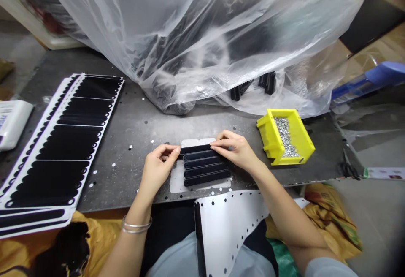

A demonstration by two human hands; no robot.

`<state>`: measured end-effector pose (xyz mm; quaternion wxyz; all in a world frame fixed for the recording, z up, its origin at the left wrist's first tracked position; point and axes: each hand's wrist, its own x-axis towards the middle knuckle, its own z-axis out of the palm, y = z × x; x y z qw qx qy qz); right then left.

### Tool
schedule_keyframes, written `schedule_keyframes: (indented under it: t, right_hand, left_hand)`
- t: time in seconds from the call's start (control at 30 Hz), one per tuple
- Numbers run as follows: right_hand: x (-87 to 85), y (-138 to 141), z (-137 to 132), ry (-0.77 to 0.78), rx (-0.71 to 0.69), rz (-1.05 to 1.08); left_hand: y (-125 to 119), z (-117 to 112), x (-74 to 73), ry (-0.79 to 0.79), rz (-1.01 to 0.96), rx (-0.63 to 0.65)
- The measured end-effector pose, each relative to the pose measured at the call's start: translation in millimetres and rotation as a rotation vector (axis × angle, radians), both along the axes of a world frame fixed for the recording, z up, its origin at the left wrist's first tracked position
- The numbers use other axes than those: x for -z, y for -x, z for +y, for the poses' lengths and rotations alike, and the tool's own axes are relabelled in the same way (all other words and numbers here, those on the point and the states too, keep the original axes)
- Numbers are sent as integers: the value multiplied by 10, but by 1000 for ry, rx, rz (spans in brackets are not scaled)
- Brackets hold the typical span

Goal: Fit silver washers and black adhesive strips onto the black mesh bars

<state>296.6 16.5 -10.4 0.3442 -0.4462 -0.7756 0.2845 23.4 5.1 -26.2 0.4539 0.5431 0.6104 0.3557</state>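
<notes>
My left hand (160,165) and my right hand (236,148) pinch the two ends of a narrow black strip (195,149) between thumb and fingers. Below it, several black bars with rounded ends (205,171) lie side by side in a row on a white sheet (177,183) near the table's front edge. The held strip is at the far end of this row; whether it touches a bar underneath is hard to see. Across my lap hangs a white backing sheet (226,222) with dark round holes and one black strip along its left edge.
On the left lie sheets of black strips (68,142), beside a white packet (14,123). A yellow bin (275,142) of small metal parts (286,137) stands at right, with scissors (349,167) beyond it. Clear plastic sheeting (202,49) drapes over the back of the dark table (139,129).
</notes>
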Motion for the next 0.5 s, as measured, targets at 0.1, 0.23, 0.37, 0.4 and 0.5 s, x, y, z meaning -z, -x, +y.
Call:
schedule_keyframes:
  t: [0.1,0.23,0.37,0.4,0.5]
  right_hand:
    - [43,9,-8,-45,20,-36]
    - [60,-21,-27,-59,55,-153]
    - [-51,-97,-123,18,175,-74]
    - [-91,-89,-164,10,226,-46]
    - [-166,65,-298,-76,275,-112]
  left_hand:
    - [9,-149,-151,-54,57,-61]
    - [99,-820,-301,228,58,84]
    - [-66,-1546,-27,576,-50,304]
    - [-174,-1656,61,595,-190,297]
    - [-470,-1770,194,633,-567,322]
